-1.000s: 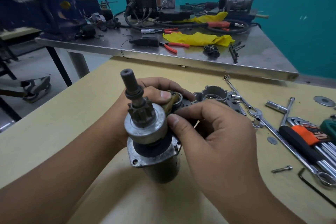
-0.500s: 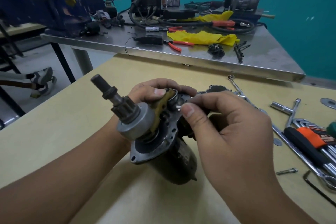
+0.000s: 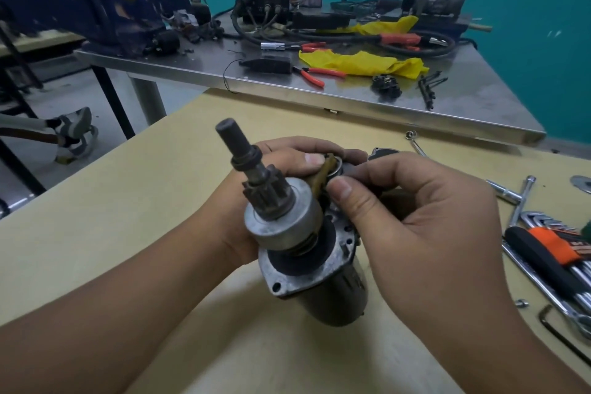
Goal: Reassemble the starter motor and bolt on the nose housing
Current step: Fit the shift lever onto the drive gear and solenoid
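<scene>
The starter motor (image 3: 332, 285) stands tilted on the yellow table (image 3: 128, 201), its dark shaft and pinion gear (image 3: 265, 192) pointing up and left above the grey drive clutch. My left hand (image 3: 281, 163) grips it from behind. My right hand (image 3: 415, 224) pinches the top of the brass-coloured shift lever (image 3: 323, 177) at the solenoid end. The grey nose housing (image 3: 382, 153) lies on the table behind my hands, mostly hidden.
Sockets, a T-handle, a long wrench, hex keys (image 3: 563, 253) and a loose bolt (image 3: 521, 303) lie at the right. A steel bench (image 3: 351, 96) behind carries pliers, yellow cloth, cables and a black machine. Someone's shoe (image 3: 76, 128) is on the floor at left.
The motor was tipped left with its shaft leaning, then brought back toward upright. Both hands stayed on it, my right thumb still at the lever.
</scene>
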